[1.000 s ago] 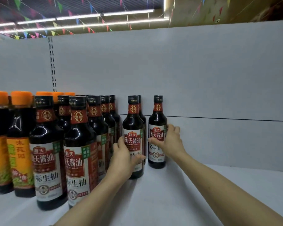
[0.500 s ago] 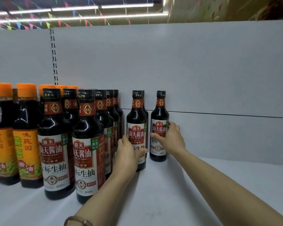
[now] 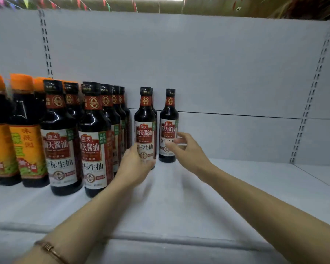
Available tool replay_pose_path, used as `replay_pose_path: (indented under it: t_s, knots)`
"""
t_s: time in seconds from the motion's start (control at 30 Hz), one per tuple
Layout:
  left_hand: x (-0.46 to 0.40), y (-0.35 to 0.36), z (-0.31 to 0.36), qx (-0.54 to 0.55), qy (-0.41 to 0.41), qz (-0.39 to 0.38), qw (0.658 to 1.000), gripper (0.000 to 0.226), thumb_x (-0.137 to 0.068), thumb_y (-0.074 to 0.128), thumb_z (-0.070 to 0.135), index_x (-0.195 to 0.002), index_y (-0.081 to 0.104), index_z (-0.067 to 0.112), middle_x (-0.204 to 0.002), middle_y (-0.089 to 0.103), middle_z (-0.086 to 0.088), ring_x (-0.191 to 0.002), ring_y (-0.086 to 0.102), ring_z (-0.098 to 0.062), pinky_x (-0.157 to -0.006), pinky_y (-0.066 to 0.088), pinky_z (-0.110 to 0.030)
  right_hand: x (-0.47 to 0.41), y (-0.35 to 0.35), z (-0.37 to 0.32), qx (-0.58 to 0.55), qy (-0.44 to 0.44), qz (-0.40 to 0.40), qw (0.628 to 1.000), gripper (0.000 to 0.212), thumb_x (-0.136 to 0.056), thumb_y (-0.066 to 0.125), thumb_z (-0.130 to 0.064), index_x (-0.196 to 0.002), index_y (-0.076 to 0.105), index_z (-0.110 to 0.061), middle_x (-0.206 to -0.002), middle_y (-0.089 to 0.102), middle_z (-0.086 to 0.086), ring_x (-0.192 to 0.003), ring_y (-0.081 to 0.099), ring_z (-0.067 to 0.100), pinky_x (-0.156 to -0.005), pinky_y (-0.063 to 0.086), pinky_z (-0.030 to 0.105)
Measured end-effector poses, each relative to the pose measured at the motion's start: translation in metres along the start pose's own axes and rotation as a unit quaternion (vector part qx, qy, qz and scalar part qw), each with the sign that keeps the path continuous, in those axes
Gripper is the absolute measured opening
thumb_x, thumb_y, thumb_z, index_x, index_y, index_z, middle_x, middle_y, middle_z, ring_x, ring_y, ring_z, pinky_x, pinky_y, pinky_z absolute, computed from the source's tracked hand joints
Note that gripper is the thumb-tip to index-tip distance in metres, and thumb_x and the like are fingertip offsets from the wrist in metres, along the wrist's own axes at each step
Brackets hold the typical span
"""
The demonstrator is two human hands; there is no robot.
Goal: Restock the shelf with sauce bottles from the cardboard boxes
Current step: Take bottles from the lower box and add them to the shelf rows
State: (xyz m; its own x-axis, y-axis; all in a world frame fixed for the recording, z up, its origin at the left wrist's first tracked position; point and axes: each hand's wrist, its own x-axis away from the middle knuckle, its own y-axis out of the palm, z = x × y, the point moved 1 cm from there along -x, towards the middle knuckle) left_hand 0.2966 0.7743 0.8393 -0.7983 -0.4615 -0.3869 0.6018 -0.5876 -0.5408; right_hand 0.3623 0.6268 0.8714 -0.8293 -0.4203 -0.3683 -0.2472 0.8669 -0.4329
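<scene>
Dark soy sauce bottles with red and white labels stand in rows on the white shelf (image 3: pixel 179 202). My left hand (image 3: pixel 135 166) grips the lower part of one sauce bottle (image 3: pixel 145 128), with the thumb across its base; a second bottle stands right behind it. Further right, a single bottle (image 3: pixel 168 122) stands alone near the back panel. My right hand (image 3: pixel 187 149) hovers at this bottle's right side with fingers spread and loose, blurred, and holds nothing. No cardboard box is in view.
Two front rows of the same sauce bottles (image 3: pixel 94 141) fill the shelf to the left. Orange-capped bottles (image 3: pixel 25 134) stand at the far left. The shelf stretches bare to the right up to a slotted upright (image 3: pixel 311 96). The shelf's front edge (image 3: pixel 160 239) runs below my forearms.
My right hand has let go of the rightmost bottle and drawn back a little with its fingers spread. My left hand has slid lower on its bottle. The camera has pulled back.
</scene>
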Motion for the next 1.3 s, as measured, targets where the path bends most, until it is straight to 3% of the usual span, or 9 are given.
replay_pose_path:
  t_s: [0.1,0.23,0.3,0.43,0.57,0.8,1.07,1.17,1.3]
  knots:
    - [0.039,-0.026,0.011,-0.015,0.041,0.051,0.998,0.039,-0.092,0.062,0.024,-0.130,0.055,0.018,-0.126,0.056,0.003,-0.104,0.054,-0.007,-0.085,0.040,-0.017,0.029,-0.005,-0.025,-0.009,-0.056,-0.039,0.998,0.058,-0.094,0.059,-0.040,-0.143,0.037,-0.020,-0.124,0.052,-0.007,-0.091,0.052,-0.006,-0.068,0.042,0.009]
    - [0.096,-0.058,0.023,0.029,0.034,0.129,0.991,0.018,-0.093,0.059,0.020,-0.109,0.062,0.027,-0.109,0.062,0.008,-0.092,0.056,0.004,-0.079,0.052,-0.023,0.066,-0.020,-0.046,-0.015,-0.113,-0.106,0.988,0.054,-0.094,0.057,-0.043,-0.140,0.044,-0.020,-0.123,0.054,-0.010,-0.103,0.054,-0.003,-0.086,0.048,0.015]
    - [0.129,-0.063,0.030,0.037,0.020,0.157,0.987,0.017,-0.092,0.060,0.018,-0.098,0.061,0.034,-0.101,0.062,0.013,-0.091,0.055,0.005,-0.074,0.047,-0.018,0.083,-0.027,-0.052,-0.013,-0.132,-0.147,0.980,0.050,-0.094,0.055,-0.045,-0.138,0.047,-0.023,-0.124,0.054,-0.011,-0.104,0.053,-0.004,-0.077,0.046,0.009]
    - [0.190,-0.056,0.027,-0.003,-0.017,0.178,0.984,0.024,-0.089,0.064,0.017,-0.100,0.060,0.037,-0.103,0.061,0.022,-0.096,0.059,0.003,-0.089,0.047,-0.026,0.114,-0.018,-0.061,-0.044,-0.148,-0.240,0.958,0.047,-0.094,0.054,-0.047,-0.134,0.049,-0.024,-0.115,0.056,-0.014,-0.104,0.057,0.000,-0.088,0.050,0.019]
    - [0.251,-0.081,0.011,-0.085,-0.075,0.209,0.971,0.025,-0.089,0.062,0.023,-0.110,0.059,0.035,-0.111,0.060,0.020,-0.103,0.057,0.003,-0.080,0.042,-0.005,0.145,0.024,-0.073,-0.102,-0.160,-0.332,0.924,0.039,-0.094,0.054,-0.048,-0.127,0.051,-0.027,-0.114,0.056,-0.017,-0.107,0.057,0.002,-0.097,0.050,0.030]
    - [0.348,-0.150,-0.004,-0.165,-0.160,0.248,0.941,0.024,-0.092,0.059,0.028,-0.115,0.059,0.035,-0.113,0.059,0.019,-0.110,0.055,-0.001,-0.093,0.046,-0.028,0.213,0.104,-0.107,-0.143,-0.197,-0.439,0.865,0.035,-0.094,0.052,-0.048,-0.124,0.057,-0.030,-0.114,0.059,-0.018,-0.105,0.057,-0.002,-0.088,0.052,0.025]
    - [0.424,-0.248,-0.059,-0.195,-0.206,0.278,0.918,0.022,-0.091,0.062,0.024,-0.110,0.061,0.035,-0.104,0.060,0.021,-0.099,0.054,0.015,-0.074,0.038,0.002,0.269,0.210,-0.168,-0.131,-0.255,-0.517,0.806,0.035,-0.095,0.049,-0.048,-0.125,0.054,-0.031,-0.119,0.057,-0.018,-0.108,0.054,-0.005,-0.085,0.045,0.011]
    - [0.450,-0.289,-0.087,-0.211,-0.218,0.275,0.912,0.021,-0.091,0.062,0.022,-0.108,0.061,0.034,-0.106,0.058,0.023,-0.102,0.054,0.011,-0.076,0.038,0.000,0.290,0.261,-0.190,-0.132,-0.252,-0.539,0.793,0.030,-0.096,0.048,-0.047,-0.122,0.053,-0.033,-0.119,0.056,-0.017,-0.107,0.053,-0.005,-0.080,0.044,0.008]
    - [0.480,-0.340,-0.127,-0.248,-0.231,0.278,0.899,0.023,-0.090,0.062,0.023,-0.107,0.059,0.038,-0.110,0.059,0.019,-0.105,0.055,0.001,-0.087,0.041,-0.011,0.319,0.332,-0.207,-0.151,-0.227,-0.557,0.785,0.029,-0.094,0.050,-0.048,-0.119,0.054,-0.035,-0.113,0.055,-0.022,-0.107,0.055,-0.002,-0.087,0.048,0.020]
